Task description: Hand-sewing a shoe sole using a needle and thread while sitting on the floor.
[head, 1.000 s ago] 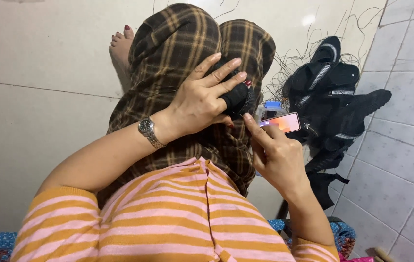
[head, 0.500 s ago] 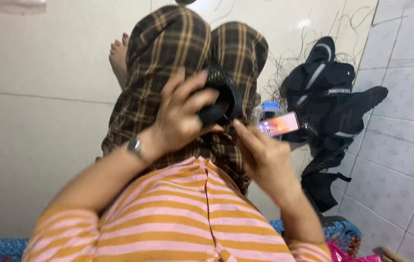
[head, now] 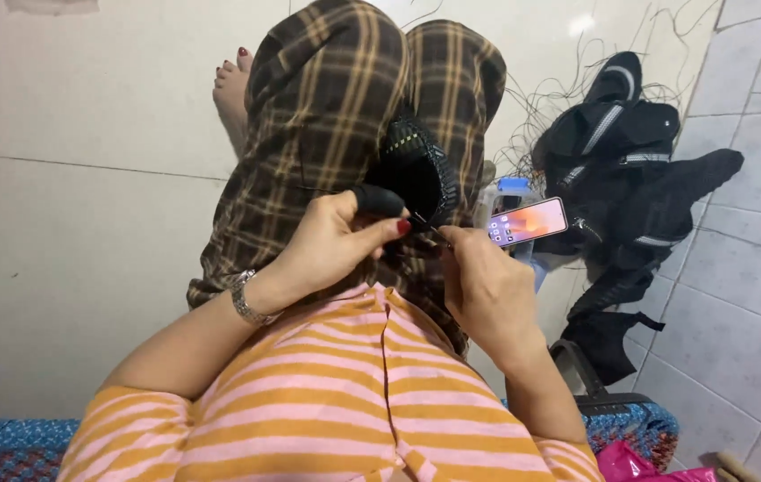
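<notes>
Fingers (head: 371, 234) of the left hand (head: 331, 250) are clenched around the near end of a black woven piece (head: 416, 174), which lies on the lap between the plaid-trousered knees. Just right of it, the right hand (head: 483, 286) pinches a thin needle (head: 429, 228) between its fingertips, the tip touching the black piece's lower edge. Farther right a lit phone (head: 528, 220) sits propped above the floor, and beyond it a heap of black garments (head: 630, 178) lies on the tiles.
</notes>
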